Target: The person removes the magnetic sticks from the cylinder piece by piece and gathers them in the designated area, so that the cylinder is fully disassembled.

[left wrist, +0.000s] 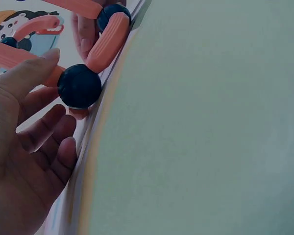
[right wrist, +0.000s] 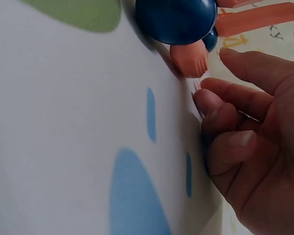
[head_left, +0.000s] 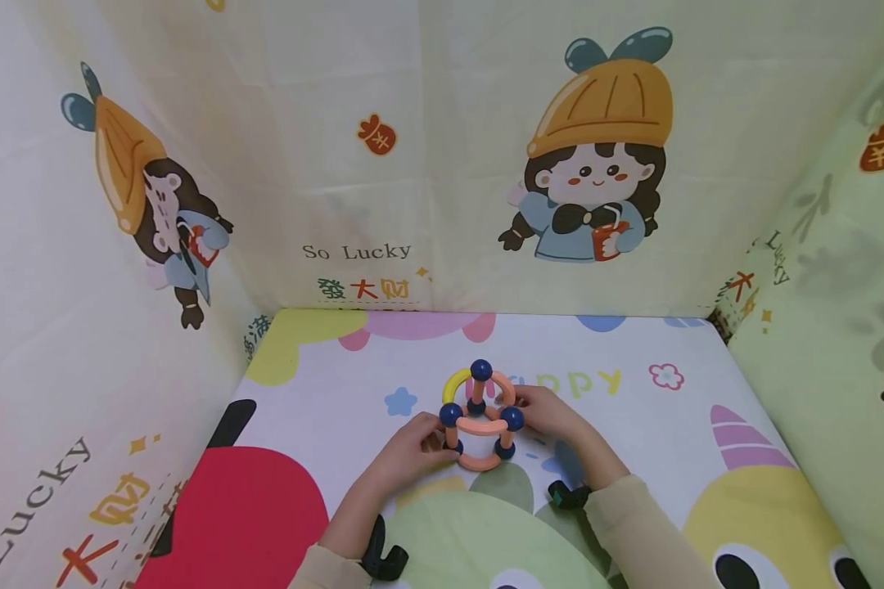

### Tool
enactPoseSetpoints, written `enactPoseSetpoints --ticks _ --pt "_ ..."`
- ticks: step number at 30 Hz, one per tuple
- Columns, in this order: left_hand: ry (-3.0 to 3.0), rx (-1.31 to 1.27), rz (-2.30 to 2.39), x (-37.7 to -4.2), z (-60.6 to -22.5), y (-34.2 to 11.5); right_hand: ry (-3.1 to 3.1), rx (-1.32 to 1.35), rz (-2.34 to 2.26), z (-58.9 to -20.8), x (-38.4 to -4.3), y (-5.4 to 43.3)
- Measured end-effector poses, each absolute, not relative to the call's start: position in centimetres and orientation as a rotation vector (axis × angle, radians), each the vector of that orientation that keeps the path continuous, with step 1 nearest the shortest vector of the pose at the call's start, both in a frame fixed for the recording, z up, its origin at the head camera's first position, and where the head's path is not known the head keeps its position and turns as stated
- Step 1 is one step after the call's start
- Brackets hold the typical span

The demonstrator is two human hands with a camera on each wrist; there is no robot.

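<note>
A magnetic stick-and-ball frame (head_left: 484, 427) stands on the table, built of salmon-pink rods and dark blue balls. One curved yellow rod (head_left: 451, 386) arches at its upper left, up to a top ball (head_left: 481, 370). My left hand (head_left: 412, 448) holds the frame's left side; in the left wrist view the thumb lies on a pink rod (left wrist: 10, 56) beside a blue ball (left wrist: 80, 86), with the index finger behind. My right hand (head_left: 551, 411) is at the frame's back right. In the right wrist view its thumb and loosely bent fingers (right wrist: 235, 93) stand apart, close by a pink rod end (right wrist: 188, 59).
A printed cloth with cartoon figures covers the table (head_left: 368, 376). Cloth walls (head_left: 442, 204) rise at the back and both sides. Black straps (head_left: 385, 558) sit at both wrists, below beige sleeves (head_left: 644, 523).
</note>
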State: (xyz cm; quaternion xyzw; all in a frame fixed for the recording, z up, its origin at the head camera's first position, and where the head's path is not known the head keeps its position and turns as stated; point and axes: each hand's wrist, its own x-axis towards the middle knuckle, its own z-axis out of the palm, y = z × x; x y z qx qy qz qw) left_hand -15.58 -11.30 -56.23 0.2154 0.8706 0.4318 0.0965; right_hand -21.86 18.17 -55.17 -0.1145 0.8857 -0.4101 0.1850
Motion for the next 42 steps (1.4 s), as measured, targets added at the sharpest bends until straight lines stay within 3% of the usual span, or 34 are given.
enactPoseSetpoints --ticks 20,33,42 --pt "2.684 0.597 1.115 -15.7 -56.4 -10.4 2.533 -0.426 -1.121 -55.5 -22.4 16.8" --pt "2.705 0.627 1.112 -17.1 -56.3 -11.1 2.585 -0.366 -1.113 -55.2 -20.9 17.0" --pt "2.728 0.501 1.102 -18.4 -56.4 -11.6 2.641 -0.299 -1.099 -55.4 -19.3 16.8"
